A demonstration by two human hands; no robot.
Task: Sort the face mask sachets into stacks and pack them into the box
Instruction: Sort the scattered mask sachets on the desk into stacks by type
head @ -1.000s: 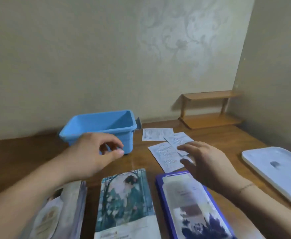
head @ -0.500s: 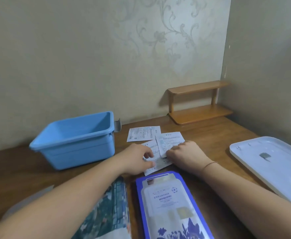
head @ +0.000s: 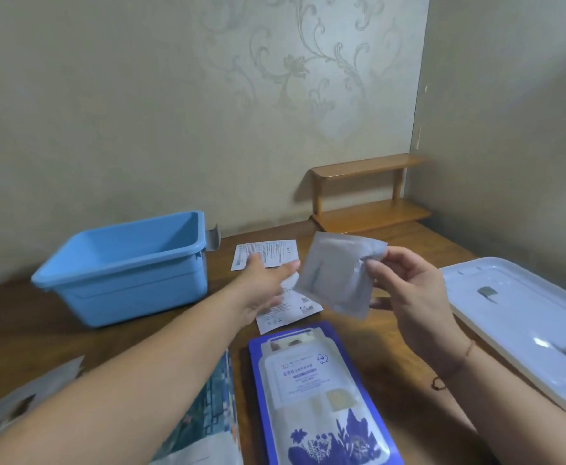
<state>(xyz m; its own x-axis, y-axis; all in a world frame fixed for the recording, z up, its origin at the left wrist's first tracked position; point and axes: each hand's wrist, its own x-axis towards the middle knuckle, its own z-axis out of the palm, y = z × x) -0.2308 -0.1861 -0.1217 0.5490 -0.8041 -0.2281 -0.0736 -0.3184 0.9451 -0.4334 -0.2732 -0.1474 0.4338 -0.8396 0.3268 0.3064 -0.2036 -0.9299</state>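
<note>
The right hand (head: 412,297) pinches a silver sachet (head: 337,273) by its far corner above the table, so it may slip free, while the left hand (head: 265,286), fingers spread, reaches for the white sachets (head: 285,308) right of the blue box (head: 124,263)

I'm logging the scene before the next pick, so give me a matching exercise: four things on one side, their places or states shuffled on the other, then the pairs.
Things:
1. silver sachet
2. blue box
3. white lid
4. purple sachet

Places or states:
A. flat on the table at the right edge
B. held up, pinched by the right hand
C. flat on the table nearest the camera
D. open and empty, at the left

Pairs: 1-B, 2-D, 3-A, 4-C
</note>
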